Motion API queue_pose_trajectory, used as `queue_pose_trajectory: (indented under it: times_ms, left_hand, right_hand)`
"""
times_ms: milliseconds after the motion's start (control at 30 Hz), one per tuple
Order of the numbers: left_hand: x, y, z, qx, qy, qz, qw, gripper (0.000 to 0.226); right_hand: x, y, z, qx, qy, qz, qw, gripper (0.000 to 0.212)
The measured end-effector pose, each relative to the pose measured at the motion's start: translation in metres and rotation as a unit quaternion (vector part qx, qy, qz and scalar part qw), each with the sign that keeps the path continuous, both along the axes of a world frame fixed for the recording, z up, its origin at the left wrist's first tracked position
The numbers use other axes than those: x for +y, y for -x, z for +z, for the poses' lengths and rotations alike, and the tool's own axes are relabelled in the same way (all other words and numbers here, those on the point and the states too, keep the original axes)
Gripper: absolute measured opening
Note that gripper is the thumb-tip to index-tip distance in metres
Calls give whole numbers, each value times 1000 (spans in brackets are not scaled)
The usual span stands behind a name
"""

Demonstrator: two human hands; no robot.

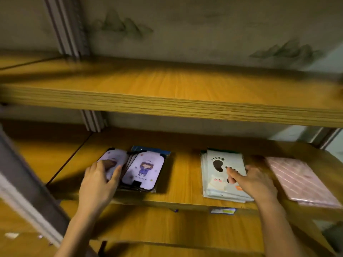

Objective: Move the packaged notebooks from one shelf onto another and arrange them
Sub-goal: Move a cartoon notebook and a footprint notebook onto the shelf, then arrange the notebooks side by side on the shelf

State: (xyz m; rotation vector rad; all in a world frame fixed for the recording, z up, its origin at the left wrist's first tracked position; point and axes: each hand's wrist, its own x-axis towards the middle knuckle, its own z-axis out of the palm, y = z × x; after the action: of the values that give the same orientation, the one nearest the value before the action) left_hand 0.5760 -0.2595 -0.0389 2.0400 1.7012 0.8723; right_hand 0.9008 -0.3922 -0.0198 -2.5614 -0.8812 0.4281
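Both bare forearms enter from the lower edge and reach forward. The left forearm rises from about 7 o'clock toward 1 o'clock; the left hand (pixel 98 180) lies palm down, fingers together pointing to 12 o'clock, the thumb spread toward 1 o'clock, the palm flattened and not closed. The right forearm rises from about 5 o'clock toward 11 o'clock; the right hand (pixel 254 180) is also palm down, its index finger extended toward 10 o'clock, the remaining fingers loosely curled.

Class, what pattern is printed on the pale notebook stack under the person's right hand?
Dark footprints, above a small white bear, on the pale notebook stack; head view.
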Motion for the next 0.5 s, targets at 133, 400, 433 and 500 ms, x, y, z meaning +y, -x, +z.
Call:
queue_pose_trajectory:
  times_ms: [133,400,433,500]
  left_hand:
    - [-9,6,2,-4,5,2,1000,38]
    - [-11,5,1,-83,78,-75,991,39]
    - [-11,2,1,-98,93,-91,987,38]
    - [-7,-4,1,-117,117,-116,979,37]
  right_hand:
    - [2,24,19,-120,-1,27,992,63]
    - [50,102,13,87,-153,185,967,36]
    - [57,112,6,109,-137,194,965,38]
    - [65,130,-3,157,-95,196,963,48]
